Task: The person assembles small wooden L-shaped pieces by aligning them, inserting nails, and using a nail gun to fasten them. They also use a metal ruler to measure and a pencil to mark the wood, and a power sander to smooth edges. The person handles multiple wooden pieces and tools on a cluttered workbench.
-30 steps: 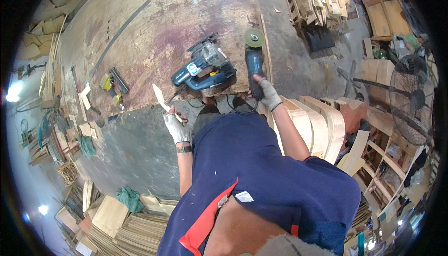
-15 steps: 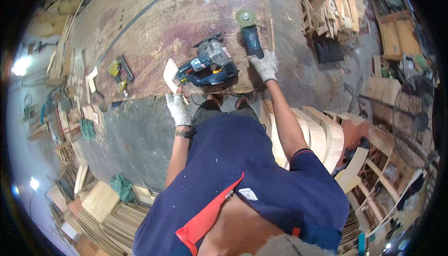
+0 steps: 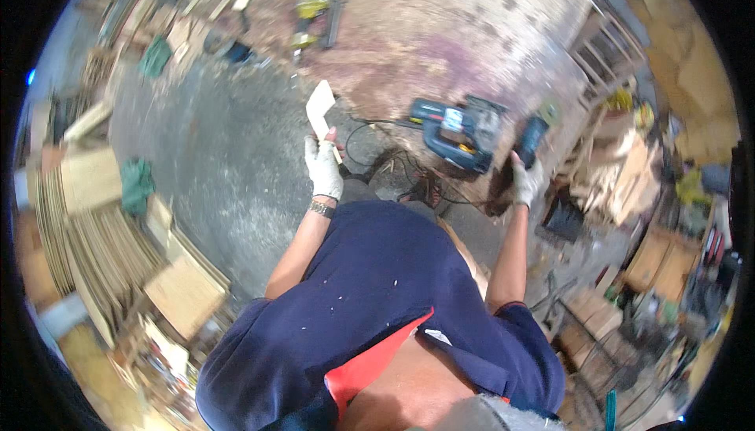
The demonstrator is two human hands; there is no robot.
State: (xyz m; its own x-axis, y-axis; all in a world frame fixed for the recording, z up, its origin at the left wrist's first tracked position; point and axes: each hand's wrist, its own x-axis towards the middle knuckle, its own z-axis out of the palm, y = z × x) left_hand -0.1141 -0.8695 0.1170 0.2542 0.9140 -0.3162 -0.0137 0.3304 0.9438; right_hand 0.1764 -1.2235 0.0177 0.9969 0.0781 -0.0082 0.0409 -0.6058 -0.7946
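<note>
Wood piece (image 3: pixel 320 108) left, grinder (image 3: pixel 533 138) right
Left hand (image 3: pixel 323 170) has its fingers closed on the wood piece, out front of the bench (image 3: pixel 417 61); jigsaw (image 3: pixel 456 136) just chilling on top; right hand (image 3: pixel 528 182) is gripping the grinder's back end.

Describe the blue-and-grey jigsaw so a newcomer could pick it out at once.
Start from the large stained wooden table. Near its lower right edge, just left of the blue cylindrical angle grinder in the white-gloved right hand, lies the blue-and-grey jigsaw. Its looped handle and flat metal base set it apart from the disc-tipped grinder.
</note>
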